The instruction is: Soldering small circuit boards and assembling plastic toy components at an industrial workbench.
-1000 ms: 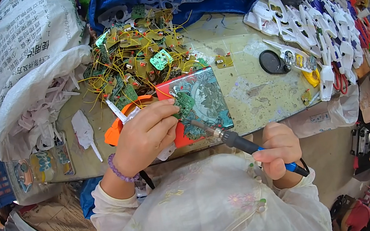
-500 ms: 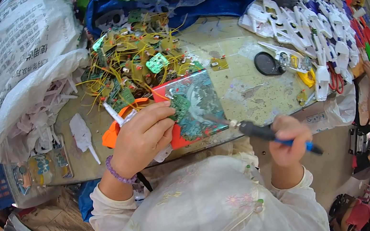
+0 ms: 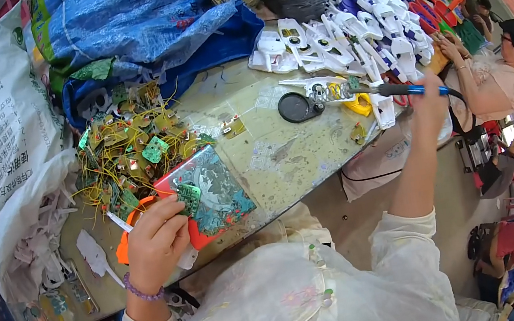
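Note:
My left hand (image 3: 155, 240), a beaded bracelet at its wrist, pinches a small green circuit board (image 3: 190, 199) at the near left of a worn, stained plate (image 3: 224, 189) with red along its left side. Out to the right, my right hand (image 3: 430, 96) is closed around the black and blue handle of a soldering iron (image 3: 399, 90). The iron points left, its front end at a metal coil holder (image 3: 331, 91); whether the tip is inside the coil I cannot tell. Beside the holder lies a round black dish (image 3: 296, 107).
Circuit boards with yellow wires (image 3: 135, 156) are heaped left of the plate. An orange piece (image 3: 124, 248) sits by my left hand. White plastic casings (image 3: 361, 33) pile up at the back right. A white sack (image 3: 10, 132) stands left. Another person (image 3: 492, 76) sits at far right.
My right hand has carried the soldering iron from beside the plate up and right to the coil holder. My left hand still holds the circuit board; the whole view has shifted.

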### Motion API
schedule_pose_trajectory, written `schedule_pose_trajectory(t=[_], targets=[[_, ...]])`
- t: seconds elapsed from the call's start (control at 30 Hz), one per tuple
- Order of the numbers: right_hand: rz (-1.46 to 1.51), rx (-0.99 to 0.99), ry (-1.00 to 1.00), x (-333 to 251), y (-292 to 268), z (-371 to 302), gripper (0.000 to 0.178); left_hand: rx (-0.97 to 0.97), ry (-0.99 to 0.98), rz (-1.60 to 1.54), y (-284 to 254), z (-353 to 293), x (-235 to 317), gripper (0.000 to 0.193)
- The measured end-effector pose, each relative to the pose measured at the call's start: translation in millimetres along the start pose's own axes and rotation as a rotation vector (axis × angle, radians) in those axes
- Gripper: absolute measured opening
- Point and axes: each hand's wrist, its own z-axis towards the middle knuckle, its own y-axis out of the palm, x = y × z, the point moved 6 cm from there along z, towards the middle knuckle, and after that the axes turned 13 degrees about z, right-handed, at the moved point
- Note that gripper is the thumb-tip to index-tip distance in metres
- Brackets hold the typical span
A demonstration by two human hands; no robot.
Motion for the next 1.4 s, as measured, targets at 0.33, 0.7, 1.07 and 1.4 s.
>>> schedule_pose_trajectory(t=[0.33, 0.7, 1.07, 1.4], targets=[[-0.260, -0.421, 0.075, 77, 57, -28, 0.034, -0.023, 0.042, -0.057, 0, 1, 2, 0.023], [0.226, -0.358, 0.251, 75, 39, -175, 0.022, -0.096, -0.318, 0.148, 3, 23, 12, 0.051], [0.118, -1.606, -0.388, -15, 183, -266, 0.048, 0.205, -0.546, -0.644, -9, -22, -27, 0.049], [0.144, -2.151, 0.260, 3, 246, -324, 0.047, 0.222, -0.362, -0.717, -18, -57, -47, 0.044]])
